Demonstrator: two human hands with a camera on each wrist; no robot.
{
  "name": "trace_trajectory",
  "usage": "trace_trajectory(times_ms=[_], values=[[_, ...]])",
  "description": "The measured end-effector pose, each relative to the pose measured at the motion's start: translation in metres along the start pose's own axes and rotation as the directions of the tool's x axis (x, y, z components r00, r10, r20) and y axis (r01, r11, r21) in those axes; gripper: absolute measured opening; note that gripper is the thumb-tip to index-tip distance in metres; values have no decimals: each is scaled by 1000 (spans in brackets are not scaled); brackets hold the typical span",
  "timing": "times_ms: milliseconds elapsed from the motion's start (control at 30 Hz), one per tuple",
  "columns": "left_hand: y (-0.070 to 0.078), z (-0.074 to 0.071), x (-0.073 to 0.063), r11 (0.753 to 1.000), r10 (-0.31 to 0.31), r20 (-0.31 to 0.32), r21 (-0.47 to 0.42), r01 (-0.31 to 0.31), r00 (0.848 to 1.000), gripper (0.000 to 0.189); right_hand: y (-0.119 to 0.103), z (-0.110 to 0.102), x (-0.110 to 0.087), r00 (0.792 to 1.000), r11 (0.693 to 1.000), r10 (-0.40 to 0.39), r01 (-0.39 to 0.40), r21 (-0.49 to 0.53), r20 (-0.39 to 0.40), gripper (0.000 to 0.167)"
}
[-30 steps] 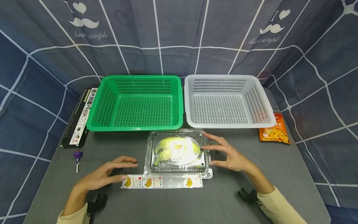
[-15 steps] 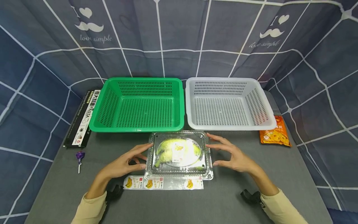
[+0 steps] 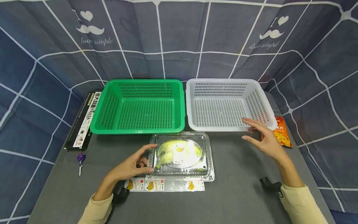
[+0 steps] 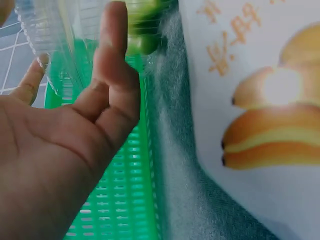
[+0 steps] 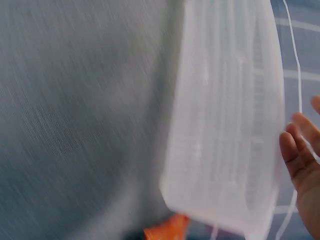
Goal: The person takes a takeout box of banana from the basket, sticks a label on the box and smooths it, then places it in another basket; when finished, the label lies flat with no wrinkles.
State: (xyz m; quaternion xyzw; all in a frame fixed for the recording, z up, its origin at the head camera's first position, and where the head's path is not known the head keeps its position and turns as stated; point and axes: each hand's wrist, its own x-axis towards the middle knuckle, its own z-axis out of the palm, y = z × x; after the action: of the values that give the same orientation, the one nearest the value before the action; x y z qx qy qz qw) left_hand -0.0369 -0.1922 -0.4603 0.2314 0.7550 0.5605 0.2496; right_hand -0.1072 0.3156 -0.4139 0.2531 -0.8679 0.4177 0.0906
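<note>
A clear plastic clamshell box (image 3: 208, 158) lies on the grey table, with yellow-green fruit (image 3: 166, 152) inside and a banana label (image 3: 178, 154) on its lid. My left hand (image 3: 128, 168) touches the box's left edge, index finger and thumb spread apart along it. In the left wrist view, fingers (image 4: 115, 30) lie against the clear plastic. My right hand (image 3: 265, 143) hovers off the box, over the near right part of the white basket (image 3: 218, 128), fingers loosely extended and holding nothing. Beyond it, partly covered, is an orange snack bag (image 3: 282, 132).
A strip of banana stickers (image 3: 167, 185) lies at the box's near edge, partly under it. A green basket (image 3: 137, 131) stands behind the box, beside the white one. At the left are a black pasta box (image 3: 84, 124) and a purple lollipop (image 3: 81, 157).
My left hand has come in from the left to the box's edge. My right hand has left the box's right side and moved right and away toward the snack bag. The box has hardly moved.
</note>
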Motion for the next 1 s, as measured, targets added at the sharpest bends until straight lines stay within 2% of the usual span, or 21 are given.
trace_trajectory(times_ms=[100, 200, 267, 400, 500, 600, 667, 733, 867, 1000], values=[[3, 2, 1, 999, -12, 11, -34, 13, 1000, 85, 21, -18, 6, 999, 995, 23, -25, -97, -31, 79], [5, 3, 1, 997, -24, 26, -76, 26, 999, 89, 35, -38, 13, 994, 983, 108, -110, -146, -22, 83], [5, 3, 2, 995, -22, 35, -95, 26, 999, 91, 42, -50, 18, 981, 969, 194, -188, -162, 19, 87], [5, 5, 3, 992, -11, 54, -122, 17, 999, 92, 56, -63, 25, 922, 923, 357, -324, -207, 152, 101], [5, 6, 4, 990, 14, 61, -141, -6, 998, 92, 63, -65, 27, 875, 898, 422, -367, -242, 236, 111], [5, 7, 5, 985, 52, 60, -169, -41, 997, 93, 67, -64, 26, 851, 886, 449, -386, -257, 271, 114], [5, 8, 6, 980, 74, 58, -187, -62, 996, 94, 67, -62, 26, 848, 883, 453, -387, -264, 275, 114], [5, 9, 6, 976, 92, 57, -202, -79, 994, 95, 67, -62, 27, 853, 888, 444, -377, -264, 274, 114], [7, 10, 4, 978, 81, 53, -197, -69, 995, 95, 66, -61, 29, 861, 893, 432, -366, -261, 270, 114], [12, 9, 0, 976, 77, 75, -210, -60, 994, 93, 66, -59, 30, 849, 882, 455, -388, -269, 268, 119]])
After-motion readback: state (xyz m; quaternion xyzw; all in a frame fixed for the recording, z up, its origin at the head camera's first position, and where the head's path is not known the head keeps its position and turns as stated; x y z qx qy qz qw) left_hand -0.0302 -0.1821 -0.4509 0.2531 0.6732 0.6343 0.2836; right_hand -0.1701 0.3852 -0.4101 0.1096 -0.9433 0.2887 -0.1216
